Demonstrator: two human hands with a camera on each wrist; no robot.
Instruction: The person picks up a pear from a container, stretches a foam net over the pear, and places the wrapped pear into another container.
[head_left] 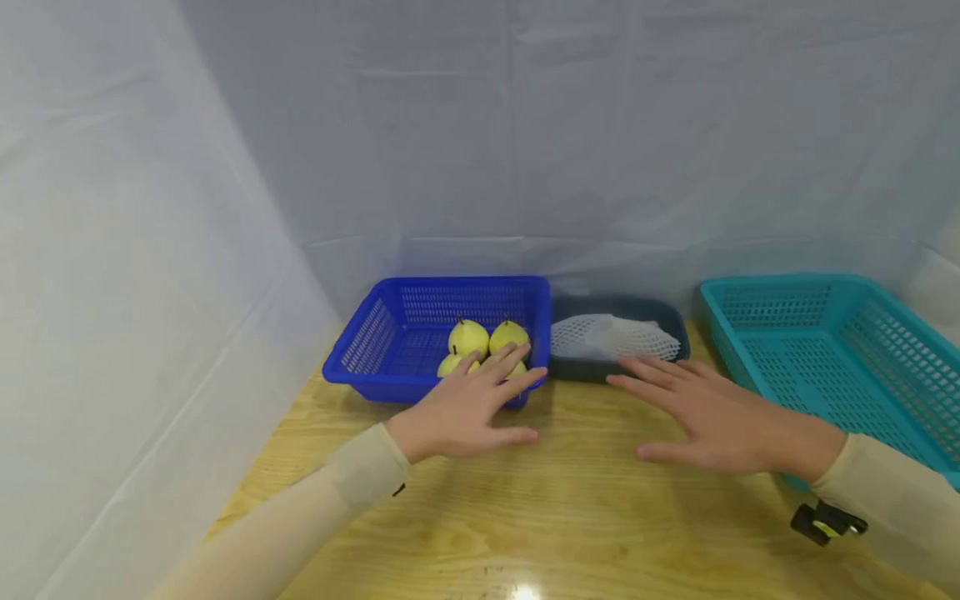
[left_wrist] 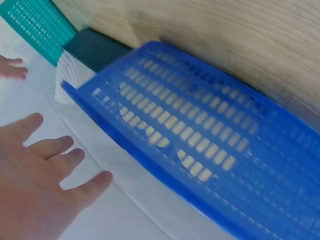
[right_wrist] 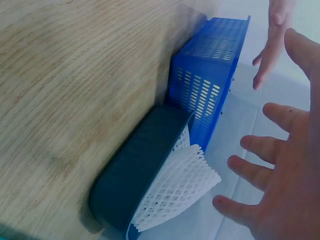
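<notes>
Head view, centre of frame: left hand (head_left: pixel 468 408) lies palm-down w/ fingers spread, straight, holding nothing; fingertips reach over the near rim of the blue basket (head_left: pixel 390 379), just short of the pears (head_left: pixel 486 343). Right hand (head_left: pixel 701 417), lower right of centre, is likewise flat and spread, grasping nothing, fingertips just before the near wall of the dark tray (head_left: pixel 585 367). Whether either palm actually touches the table (head_left: pixel 570 508) cannot be told.

Blue basket sits left of centre at the back of the table; the yellow-green pears (at least three visible, one partly behind the fingers) are clustered in its near right corner. Dark tray stands directly right of the basket, walls touching or nearly so, and holds white foam netting (head_left: pixel 611 337). Teal basket (head_left: pixel 750 354) occupies the right edge of frame, beside the tray.

Left wrist view: spread left hand at lower left, blue basket wall running diagonally across centre; blurred. Right wrist view: open right hand at right edge, foam netting spilling from the dark tray at lower centre, blue basket above it.

Pale sleeves cover both forearms; white sheeting (head_left: pixel 150 250) forms backdrop and left side.
</notes>
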